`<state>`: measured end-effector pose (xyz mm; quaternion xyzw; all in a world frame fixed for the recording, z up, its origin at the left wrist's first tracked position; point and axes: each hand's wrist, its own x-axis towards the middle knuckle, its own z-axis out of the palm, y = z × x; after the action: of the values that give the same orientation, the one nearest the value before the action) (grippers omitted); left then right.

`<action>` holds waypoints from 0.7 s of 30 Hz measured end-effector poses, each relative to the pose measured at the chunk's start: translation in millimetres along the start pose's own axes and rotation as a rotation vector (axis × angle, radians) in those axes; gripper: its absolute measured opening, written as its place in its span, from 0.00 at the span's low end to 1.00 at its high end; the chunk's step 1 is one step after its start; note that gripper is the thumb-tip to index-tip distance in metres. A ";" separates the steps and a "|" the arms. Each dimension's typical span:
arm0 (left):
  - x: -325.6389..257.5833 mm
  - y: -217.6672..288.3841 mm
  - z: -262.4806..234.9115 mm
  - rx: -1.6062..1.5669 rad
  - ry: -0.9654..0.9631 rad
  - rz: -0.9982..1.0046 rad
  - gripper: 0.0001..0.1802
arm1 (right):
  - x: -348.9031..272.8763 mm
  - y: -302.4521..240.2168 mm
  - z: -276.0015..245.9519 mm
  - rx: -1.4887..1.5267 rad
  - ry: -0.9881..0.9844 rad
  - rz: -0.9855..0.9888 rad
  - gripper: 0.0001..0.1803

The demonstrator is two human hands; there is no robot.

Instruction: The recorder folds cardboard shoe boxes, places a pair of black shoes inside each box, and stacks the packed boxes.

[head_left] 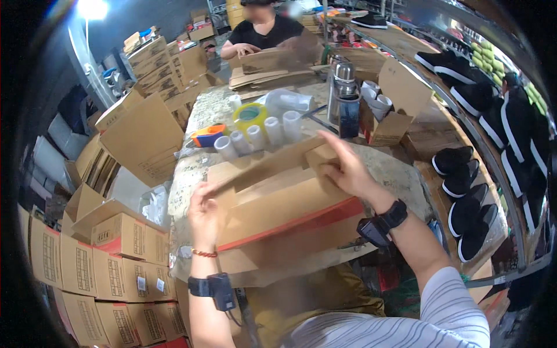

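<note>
Head view: left hand (203, 216), right hand (351, 173), grip of each pinching open cardboard box (278, 210); brown carton (386, 130) holds white rolls (380, 106).

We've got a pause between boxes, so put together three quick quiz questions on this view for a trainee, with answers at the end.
1. What do the left hand and right hand both hold?
2. True or false: the black shoes are on the person's left.
3. Which is nearer to the yellow roll: the orange and blue tool or the silver flask?

Key:
1. A cardboard box.
2. False; the black shoes are on the right.
3. The orange and blue tool.
</note>
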<state>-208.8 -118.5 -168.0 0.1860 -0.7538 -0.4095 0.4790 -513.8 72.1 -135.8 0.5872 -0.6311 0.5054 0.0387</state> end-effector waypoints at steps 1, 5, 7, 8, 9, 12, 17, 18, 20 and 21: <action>0.1 4.7 5.8 -0.045 0.007 -0.101 0.28 | 2.5 -8.4 -10.4 0.075 -0.119 0.010 0.34; 0.6 43.7 26.2 0.377 -0.073 0.033 0.32 | -1.3 -8.4 -38.8 0.141 -0.186 0.083 0.36; -1.6 46.6 17.3 0.392 -0.110 0.121 0.29 | -6.9 -5.2 -37.8 0.315 -0.202 0.142 0.31; -6.6 42.4 18.0 0.183 -0.090 0.077 0.28 | -10.7 3.6 -30.6 0.181 -0.164 -0.021 0.31; -10.0 15.8 -11.6 0.081 -0.153 0.089 0.32 | -13.3 6.4 -21.9 0.048 -0.127 -0.186 0.31; -9.0 51.9 10.1 0.412 -0.182 0.066 0.33 | -30.4 -6.7 -18.4 -0.086 -0.121 -0.061 0.32; -18.9 109.1 56.3 0.873 -0.080 -0.085 0.37 | -29.0 -45.2 -43.8 -0.306 -0.216 0.101 0.36; -20.6 108.9 55.4 0.869 -0.085 -0.080 0.37 | -34.2 -40.1 -48.6 -0.311 -0.211 0.105 0.36; -21.0 105.8 42.4 0.873 -0.083 0.165 0.34 | -45.4 -27.9 -52.7 0.143 0.129 0.007 0.32; -16.8 102.3 29.9 0.857 -0.142 0.074 0.30 | -49.1 -16.0 -60.1 0.153 0.167 0.017 0.31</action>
<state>-215.6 -33.1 -102.3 0.3123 -0.8930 -0.0539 0.3196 -519.0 150.9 -128.6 0.5390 -0.5903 0.5994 0.0419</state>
